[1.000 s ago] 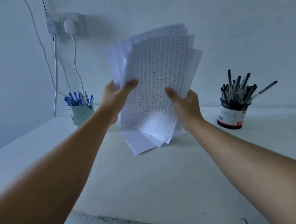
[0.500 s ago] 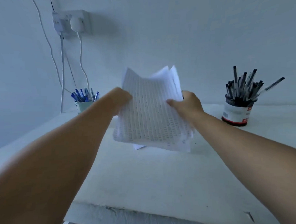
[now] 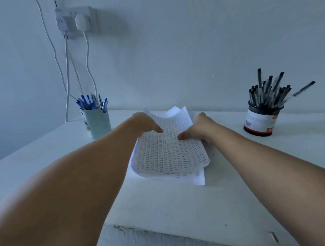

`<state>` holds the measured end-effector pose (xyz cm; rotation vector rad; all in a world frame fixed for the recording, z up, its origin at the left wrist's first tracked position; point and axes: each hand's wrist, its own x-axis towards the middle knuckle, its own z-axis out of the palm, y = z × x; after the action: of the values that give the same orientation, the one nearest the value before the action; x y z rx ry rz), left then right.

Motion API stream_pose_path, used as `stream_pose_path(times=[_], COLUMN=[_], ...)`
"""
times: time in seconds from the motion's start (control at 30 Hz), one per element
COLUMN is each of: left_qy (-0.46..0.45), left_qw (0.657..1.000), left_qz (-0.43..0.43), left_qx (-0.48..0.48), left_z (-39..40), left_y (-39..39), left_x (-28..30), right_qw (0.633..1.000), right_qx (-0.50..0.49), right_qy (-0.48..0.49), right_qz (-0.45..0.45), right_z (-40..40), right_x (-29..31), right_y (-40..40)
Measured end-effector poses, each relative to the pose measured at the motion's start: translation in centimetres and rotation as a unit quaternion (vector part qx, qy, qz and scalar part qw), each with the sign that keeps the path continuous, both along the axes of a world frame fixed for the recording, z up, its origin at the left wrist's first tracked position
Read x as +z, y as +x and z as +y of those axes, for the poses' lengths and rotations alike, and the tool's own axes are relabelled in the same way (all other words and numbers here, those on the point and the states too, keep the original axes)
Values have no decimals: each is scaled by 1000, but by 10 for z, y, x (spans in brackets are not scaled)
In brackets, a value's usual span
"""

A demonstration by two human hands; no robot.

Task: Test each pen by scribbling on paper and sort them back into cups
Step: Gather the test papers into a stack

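A stack of printed paper sheets [image 3: 168, 155] lies nearly flat on the middle of the white table [image 3: 170, 205], its far edge still curled up. My left hand [image 3: 145, 123] grips the stack's left side, thumb on top. My right hand [image 3: 198, 129] grips the right side the same way. A pale green cup [image 3: 97, 123] full of several blue pens [image 3: 91, 103] stands at the back left. A black-and-white cup [image 3: 259, 121] holding several black pens [image 3: 271, 93] stands at the back right.
A wall socket with a white plug [image 3: 80, 20] and cables hanging down sits above the green cup. The wall runs right behind the table. The table's chipped front edge [image 3: 162, 235] is near me.
Both hands have lowered the stack of sheets from upright in the air down onto the table. The cups have not moved.
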<state>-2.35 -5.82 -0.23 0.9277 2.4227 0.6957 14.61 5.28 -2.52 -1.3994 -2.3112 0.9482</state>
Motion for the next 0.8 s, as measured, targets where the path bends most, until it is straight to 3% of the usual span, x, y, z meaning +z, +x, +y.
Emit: stream_pose_path(times=[0.2, 0.3, 0.4, 0.53, 0.6, 0.7, 0.8], left_qy=[21, 143, 258, 311, 355, 459, 546], left_qw=[999, 977, 920, 864, 860, 854, 825], left_qz=[20, -125, -279, -393, -366, -243, -143], left_qx=[42, 92, 98, 36, 22, 35, 15], left_z=[-2, -5, -14, -26, -25, -16, -13], left_y=[-1, -13, -21, -23, -26, -25, -13], left_x=[-10, -8, -4, 0, 5, 28, 59], right_qw=[971, 933, 899, 868, 857, 853, 845], right_qx=[9, 39, 63, 78, 77, 70, 70], right_qy=[-163, -185, -173, -156, -128, -61, -17], right_qz=[177, 307, 397, 465, 493, 514, 529], right_z=[5, 2, 3, 3, 2, 2, 3], right_x=[-1, 1, -2, 1, 7, 20, 34], right_y=[0, -3, -1, 7, 11, 15, 19])
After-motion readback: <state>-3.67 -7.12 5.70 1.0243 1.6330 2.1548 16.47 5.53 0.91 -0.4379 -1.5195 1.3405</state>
